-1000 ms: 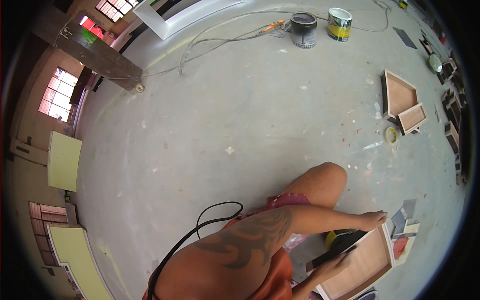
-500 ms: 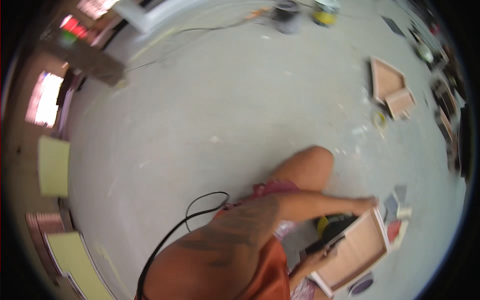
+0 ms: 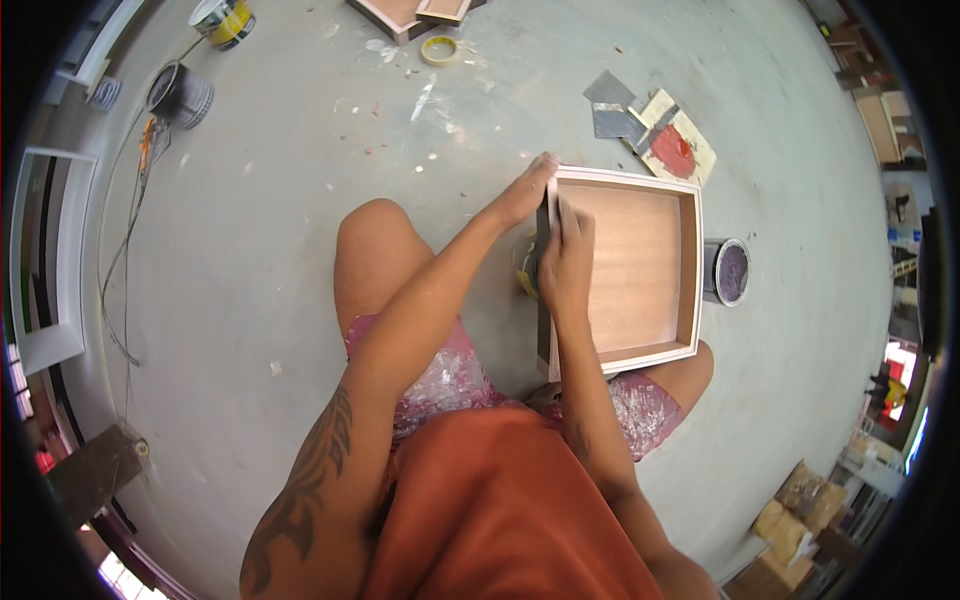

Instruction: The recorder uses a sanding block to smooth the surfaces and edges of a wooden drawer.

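A shallow wooden box, like a drawer, rests tilted by my right leg, with a pale rim, a bare wood inside and dark outer sides. My left hand is closed around its far left corner. Along the left rim, my right hand is closed with its fingers pointing away from me. Something thin and dark shows at those fingertips, too blurred to name. Partly hidden behind the box's left side is a yellow and dark round container. An open can of dark purple-grey stuff stands against the right side.
Beyond the box lie a board with a red patch and grey sheets. A tape roll lies near more wooden boxes. Buckets and a cable are at left, cardboard pieces at lower right.
My view has swung to the right, bringing the box to the middle. My left hand stays at the box's corner, while my right hand is now farther up the left rim.
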Available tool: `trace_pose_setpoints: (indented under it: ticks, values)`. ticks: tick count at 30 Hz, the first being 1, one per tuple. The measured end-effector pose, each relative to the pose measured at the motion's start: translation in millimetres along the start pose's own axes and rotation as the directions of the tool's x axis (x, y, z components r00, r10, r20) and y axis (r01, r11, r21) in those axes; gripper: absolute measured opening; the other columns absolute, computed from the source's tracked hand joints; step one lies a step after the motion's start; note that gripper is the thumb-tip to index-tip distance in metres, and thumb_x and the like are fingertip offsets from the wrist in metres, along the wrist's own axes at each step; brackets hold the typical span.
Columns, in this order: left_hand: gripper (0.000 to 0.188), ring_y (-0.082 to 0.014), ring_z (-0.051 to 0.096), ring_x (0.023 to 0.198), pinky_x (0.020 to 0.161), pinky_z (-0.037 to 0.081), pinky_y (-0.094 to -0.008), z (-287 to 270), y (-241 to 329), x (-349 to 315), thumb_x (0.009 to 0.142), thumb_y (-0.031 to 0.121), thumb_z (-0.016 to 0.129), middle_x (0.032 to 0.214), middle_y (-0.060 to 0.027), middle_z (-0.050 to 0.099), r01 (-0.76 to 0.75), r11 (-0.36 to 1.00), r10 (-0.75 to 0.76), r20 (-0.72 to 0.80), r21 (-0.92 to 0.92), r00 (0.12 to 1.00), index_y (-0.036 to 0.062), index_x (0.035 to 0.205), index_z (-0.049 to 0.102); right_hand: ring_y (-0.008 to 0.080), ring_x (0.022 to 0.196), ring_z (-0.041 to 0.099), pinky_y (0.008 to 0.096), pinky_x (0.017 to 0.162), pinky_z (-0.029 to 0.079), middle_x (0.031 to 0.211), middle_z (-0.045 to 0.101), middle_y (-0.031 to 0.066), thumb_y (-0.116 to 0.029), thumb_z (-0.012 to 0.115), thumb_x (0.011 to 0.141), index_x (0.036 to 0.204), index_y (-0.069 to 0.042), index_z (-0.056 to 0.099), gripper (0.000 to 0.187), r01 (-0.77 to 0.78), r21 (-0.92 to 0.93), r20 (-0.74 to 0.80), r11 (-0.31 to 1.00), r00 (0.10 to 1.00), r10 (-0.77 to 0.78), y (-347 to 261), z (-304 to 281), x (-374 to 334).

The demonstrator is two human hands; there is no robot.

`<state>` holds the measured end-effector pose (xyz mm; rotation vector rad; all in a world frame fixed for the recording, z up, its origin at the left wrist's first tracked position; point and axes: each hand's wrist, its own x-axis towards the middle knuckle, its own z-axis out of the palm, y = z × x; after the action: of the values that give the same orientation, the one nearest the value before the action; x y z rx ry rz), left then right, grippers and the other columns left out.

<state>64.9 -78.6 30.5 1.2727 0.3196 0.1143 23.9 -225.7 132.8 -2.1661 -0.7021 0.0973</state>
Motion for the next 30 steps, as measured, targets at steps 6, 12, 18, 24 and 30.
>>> trace_pose_setpoints:
  ticks: [6,12,18,24,30]
  values:
    - [0.068,-0.0244,0.037,0.153,0.129,0.022,-0.0362,0.9,32.8,-21.0,0.117,0.051,0.032,0.160,-0.0148,0.049,0.046,0.998,-0.047,0.027,0.041,0.999,-0.0022,0.152,0.055,0.0459,0.116,0.057,0.0504,0.103,0.045,0.125,0.057,0.0291,-0.001,0.049,0.105,0.146,0.004,0.057,0.042,-0.012,0.019,0.024,1.000,1.000,0.011,17.0,-12.5,-55.5]
    - [0.079,-0.0262,0.029,0.159,0.132,0.014,-0.0371,0.0,31.1,-15.9,0.113,0.055,0.039,0.169,-0.0181,0.038,0.105,0.993,-0.105,0.008,-0.055,0.994,-0.0056,0.164,0.031,0.0470,0.115,0.055,0.0506,0.104,0.044,0.124,0.056,0.0297,0.003,0.050,0.101,0.144,0.005,0.055,0.043,0.014,0.030,-0.007,0.999,1.000,-0.014,6.2,10.9,10.2]
    - [0.061,-0.0255,0.042,0.148,0.126,0.025,-0.0338,-0.2,30.5,-18.8,0.115,0.046,0.037,0.149,-0.0176,0.053,0.013,0.991,-0.009,-0.028,0.132,1.000,-0.0029,0.148,0.052,0.0488,0.113,0.055,0.0489,0.101,0.046,0.125,0.055,0.0301,-0.001,0.051,0.103,0.146,0.006,0.055,0.043,-0.045,0.015,0.103,0.999,0.994,0.043,11.8,-25.0,-86.6]
    - [0.067,-0.0364,0.045,0.148,0.125,0.033,-0.0412,7.4,40.9,-17.3,0.106,0.043,0.056,0.146,-0.0261,0.050,0.015,0.974,-0.008,-0.033,0.226,0.999,-0.0088,0.147,0.045,0.0210,0.097,0.062,0.0334,0.091,0.050,0.103,0.064,0.0119,-0.017,0.055,0.111,0.129,0.005,0.063,0.030,-0.500,0.397,0.114,0.770,0.859,0.499,22.8,-114.5,-126.2]
    - [0.090,-0.0402,0.044,0.149,0.124,0.036,-0.0447,11.3,51.2,-41.3,0.094,0.028,0.074,0.155,-0.0305,0.043,-0.003,0.822,0.004,-0.001,0.570,1.000,-0.0045,0.162,0.025,0.0115,0.098,0.070,0.0278,0.087,0.058,0.115,0.073,0.0081,-0.005,0.063,0.104,0.141,0.008,0.059,0.039,-0.445,0.848,0.199,0.286,0.769,0.607,31.5,-135.7,-96.2]
